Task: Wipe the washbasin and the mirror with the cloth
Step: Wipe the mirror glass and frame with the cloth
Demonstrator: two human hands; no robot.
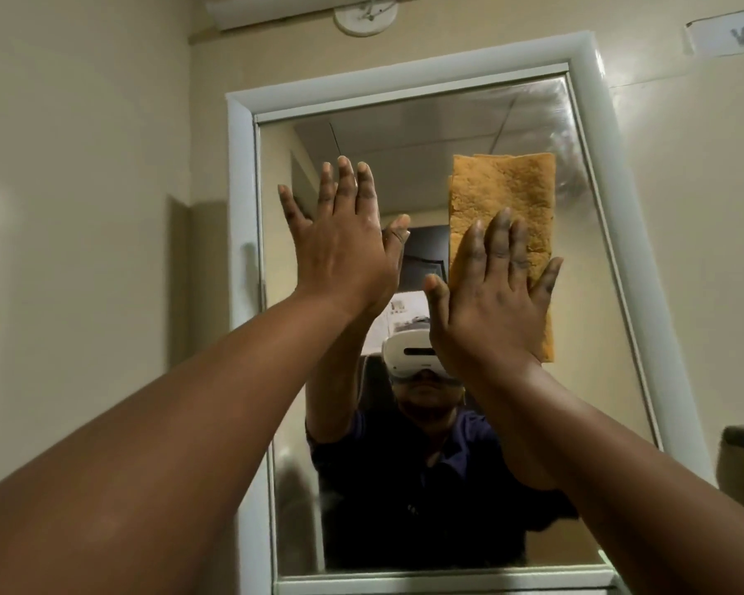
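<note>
The right hand (495, 294), fingers straight, presses the folded orange cloth (503, 199) flat on the white-framed mirror (598, 268), upper right, while the open left hand (344, 246) grips nothing; soft, light cloth, best palmed flat.

Dim warm light; mirror (593, 199) glare; edges warped.

The mirror (598, 272) is glossy glass, hazy with streaks toward its upper right corner, set in a smooth white frame (239, 208) with a dull sheen. Against the glass lies a tan cloth (505, 195) with a coarse, nubbly weave. Around the frame the cream wall (82, 165) looks matt, painted and even.
</note>
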